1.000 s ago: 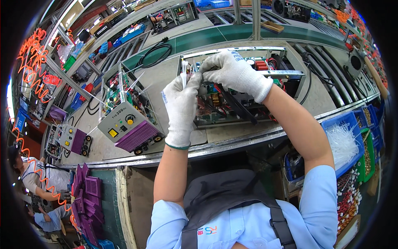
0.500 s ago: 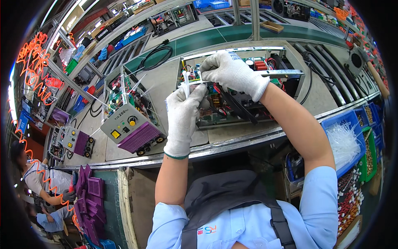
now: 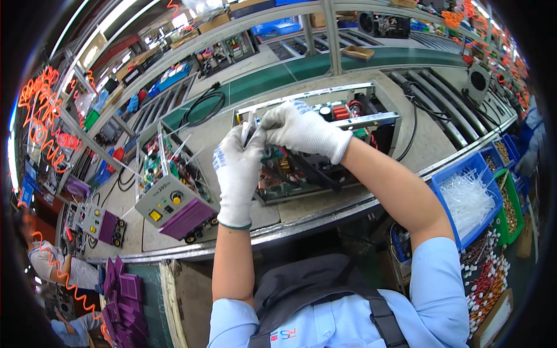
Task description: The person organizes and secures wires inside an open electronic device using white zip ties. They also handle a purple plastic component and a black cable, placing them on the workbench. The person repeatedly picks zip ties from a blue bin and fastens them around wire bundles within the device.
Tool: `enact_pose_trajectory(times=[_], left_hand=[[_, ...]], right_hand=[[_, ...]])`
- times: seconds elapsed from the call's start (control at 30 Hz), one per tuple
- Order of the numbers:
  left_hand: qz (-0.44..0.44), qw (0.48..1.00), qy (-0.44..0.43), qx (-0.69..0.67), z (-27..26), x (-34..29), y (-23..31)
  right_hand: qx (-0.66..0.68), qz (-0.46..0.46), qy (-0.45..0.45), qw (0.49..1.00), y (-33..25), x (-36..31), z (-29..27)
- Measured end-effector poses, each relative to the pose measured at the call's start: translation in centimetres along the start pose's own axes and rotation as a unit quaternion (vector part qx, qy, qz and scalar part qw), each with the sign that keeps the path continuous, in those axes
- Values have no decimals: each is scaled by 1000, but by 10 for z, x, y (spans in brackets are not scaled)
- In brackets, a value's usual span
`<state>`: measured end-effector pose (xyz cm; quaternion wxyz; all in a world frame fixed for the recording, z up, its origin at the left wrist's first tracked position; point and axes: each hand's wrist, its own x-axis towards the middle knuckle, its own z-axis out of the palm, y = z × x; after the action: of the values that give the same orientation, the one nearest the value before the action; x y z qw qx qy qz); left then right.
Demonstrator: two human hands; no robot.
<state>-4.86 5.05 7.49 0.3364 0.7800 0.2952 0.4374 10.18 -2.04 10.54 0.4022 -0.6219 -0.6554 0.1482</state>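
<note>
Both my hands wear white knit gloves and meet above the near left side of an open metal chassis (image 3: 342, 123) packed with circuit parts. My left hand (image 3: 238, 168) is closed, pinching narrow white pieces (image 3: 248, 126) that stick up past its fingertips; their exact kind is unclear. My right hand (image 3: 301, 130) comes in from the right, fingers pinched against the left fingertips. What lies between its fingers is hidden. Beneath the right hand, a thick black cable bundle (image 3: 313, 173) runs across the chassis.
To the left stands another opened unit (image 3: 174, 200) with a grey panel and purple grille. A black cable coil (image 3: 204, 107) lies behind. At right are rollers (image 3: 444, 107), a blue bin of white ties (image 3: 469, 197) and a green bin (image 3: 509, 206). People stand at far left.
My two hands have come closer, and their fingertips now meet. The white pieces show less above the left fingers. The whole view has shifted, with the chassis now further left and lower.
</note>
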Motion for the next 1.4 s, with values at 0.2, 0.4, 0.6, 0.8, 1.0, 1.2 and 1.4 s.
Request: enact_pose_trajectory(times=[0.2, 0.4, 0.6, 0.8, 1.0, 1.2, 1.4], left_hand=[[0, 964, 19, -265, -3, -12, 5], [14, 959, -31, -281, 2, -51, 3], [7, 950, -173, -260, 5, -68, -35], [-104, 861, -484, -113, -4, -102, -3], [-116, 816, -484, -294, 21, -128, -2], [-93, 896, -396, -178, 9, -121, -9], [-55, 960, -177, -210, 25, -99, -19]], right_hand=[[8, -5, -14, 1000, 1, -1, -6], [-20, -65, -4, 998, 8, -9, -3], [5, -186, 202, 961, -12, -68, 4], [54, -122, 61, 989, -14, -133, 20], [160, -78, 130, 975, -7, -159, 17], [216, 117, 344, 906, -2, -188, 1], [-44, 310, 187, 931, 67, -190, -6]])
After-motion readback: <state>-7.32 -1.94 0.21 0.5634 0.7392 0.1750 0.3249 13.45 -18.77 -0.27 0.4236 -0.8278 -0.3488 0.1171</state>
